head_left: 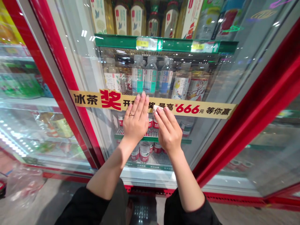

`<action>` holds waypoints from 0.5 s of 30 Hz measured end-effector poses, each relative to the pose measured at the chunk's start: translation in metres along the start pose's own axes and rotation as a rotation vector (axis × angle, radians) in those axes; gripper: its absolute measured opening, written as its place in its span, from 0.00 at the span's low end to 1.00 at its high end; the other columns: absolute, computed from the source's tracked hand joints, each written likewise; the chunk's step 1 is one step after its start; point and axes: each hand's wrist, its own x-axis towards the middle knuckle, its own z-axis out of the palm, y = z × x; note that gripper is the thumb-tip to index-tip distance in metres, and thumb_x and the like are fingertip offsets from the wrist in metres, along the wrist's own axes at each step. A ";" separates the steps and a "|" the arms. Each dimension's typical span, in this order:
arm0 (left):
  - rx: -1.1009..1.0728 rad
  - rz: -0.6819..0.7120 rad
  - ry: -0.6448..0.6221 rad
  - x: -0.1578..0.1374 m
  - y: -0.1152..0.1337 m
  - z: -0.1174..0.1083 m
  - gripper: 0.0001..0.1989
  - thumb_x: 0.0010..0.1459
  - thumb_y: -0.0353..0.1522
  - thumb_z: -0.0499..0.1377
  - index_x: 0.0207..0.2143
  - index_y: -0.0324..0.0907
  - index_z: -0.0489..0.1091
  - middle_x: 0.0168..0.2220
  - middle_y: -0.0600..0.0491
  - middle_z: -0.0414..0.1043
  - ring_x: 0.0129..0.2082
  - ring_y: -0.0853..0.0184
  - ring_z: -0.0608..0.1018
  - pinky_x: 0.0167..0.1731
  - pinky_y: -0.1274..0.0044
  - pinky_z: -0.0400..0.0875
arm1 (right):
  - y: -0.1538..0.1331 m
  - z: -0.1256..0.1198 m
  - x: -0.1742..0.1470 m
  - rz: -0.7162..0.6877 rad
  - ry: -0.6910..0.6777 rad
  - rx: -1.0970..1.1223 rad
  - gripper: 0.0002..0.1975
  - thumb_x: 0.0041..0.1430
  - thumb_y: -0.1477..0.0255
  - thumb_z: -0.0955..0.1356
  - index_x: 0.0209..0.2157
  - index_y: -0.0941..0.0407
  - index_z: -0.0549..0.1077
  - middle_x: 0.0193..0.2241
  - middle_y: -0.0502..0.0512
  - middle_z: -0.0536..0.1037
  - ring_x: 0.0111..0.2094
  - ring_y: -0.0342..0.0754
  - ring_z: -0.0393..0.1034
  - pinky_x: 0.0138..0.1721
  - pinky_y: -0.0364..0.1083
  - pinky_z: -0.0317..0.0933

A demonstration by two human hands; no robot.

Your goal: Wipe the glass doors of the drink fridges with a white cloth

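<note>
A long yellow promotional strip (223,111) with black and red characters runs across the glass door (89,67) of a red-framed drinks fridge, tilting slightly down to the right. My left hand (136,120) lies flat over its middle, fingers stretched out and a ring on one finger. Just to the right, my right hand (170,132) has its fingertips bent over a crumpled white wad (155,107), perhaps tissue or cloth, pressed against the strip. Most of the wad is hidden under the fingers. Both hands cover some of the printed characters.
Behind the glass stand bottled drinks (150,73) on shelves with a green edge strip (178,45). Red door frames (248,100) rise on both sides. A clear plastic bag (23,184) lies on the floor at the lower left.
</note>
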 end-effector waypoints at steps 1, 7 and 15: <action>-0.002 -0.002 -0.002 0.000 0.000 0.000 0.34 0.77 0.30 0.50 0.82 0.45 0.53 0.79 0.51 0.60 0.81 0.64 0.60 0.83 0.69 0.44 | 0.003 0.000 -0.005 0.007 0.025 -0.023 0.33 0.80 0.79 0.60 0.81 0.48 0.56 0.70 0.55 0.78 0.75 0.56 0.66 0.74 0.60 0.71; -0.012 -0.019 0.015 0.000 0.001 0.002 0.33 0.77 0.30 0.49 0.82 0.44 0.55 0.79 0.51 0.61 0.82 0.65 0.59 0.84 0.68 0.43 | 0.008 0.001 0.003 0.142 0.092 -0.002 0.38 0.80 0.80 0.57 0.83 0.45 0.42 0.77 0.56 0.66 0.81 0.59 0.53 0.80 0.66 0.59; -0.020 -0.014 -0.009 -0.002 -0.001 0.000 0.34 0.77 0.31 0.49 0.82 0.45 0.54 0.79 0.51 0.59 0.81 0.64 0.59 0.83 0.69 0.42 | -0.005 0.007 0.004 0.052 0.120 -0.054 0.40 0.79 0.82 0.59 0.83 0.49 0.41 0.73 0.58 0.73 0.78 0.56 0.60 0.76 0.61 0.68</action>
